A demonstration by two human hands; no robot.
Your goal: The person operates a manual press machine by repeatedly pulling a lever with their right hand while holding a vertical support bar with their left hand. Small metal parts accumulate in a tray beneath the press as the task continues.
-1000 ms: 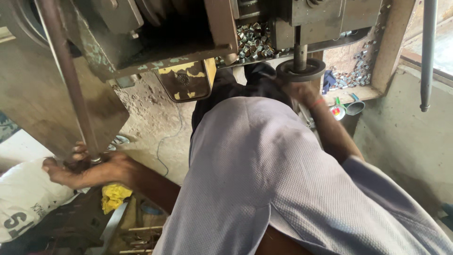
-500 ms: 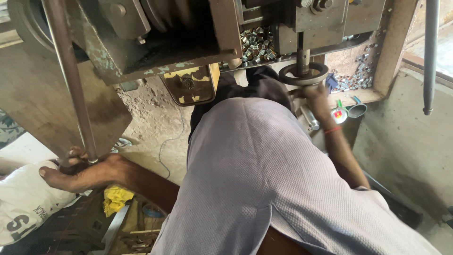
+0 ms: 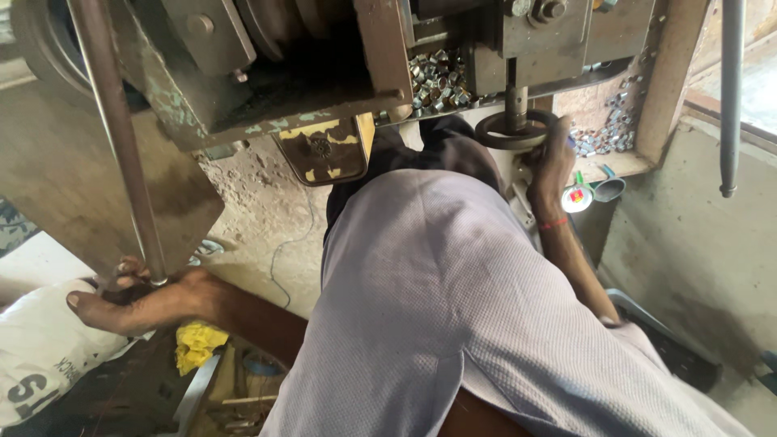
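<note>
Two hands work the press: your right hand (image 3: pixel 552 158) now grips the round die ring (image 3: pixel 518 129) from beside it, no longer above; your left hand (image 3: pixel 142 301) stays closed around the lever rod (image 3: pixel 121 146).

Rod (image 3: pixel 121 146): long, thin, dull grey-brown metal, slanting slightly from 11 o'clock down to 8 o'clock, lower end gripped in left hand (image 3: pixel 142 299) beside a white sack. Ring (image 3: pixel 518 129): dark, flat, round metal, lying level around a vertical spindle under the press at 1 o'clock, near edge touched by right hand (image 3: pixel 550 162), small shiny metal pieces heaped just behind and beside it.
</note>
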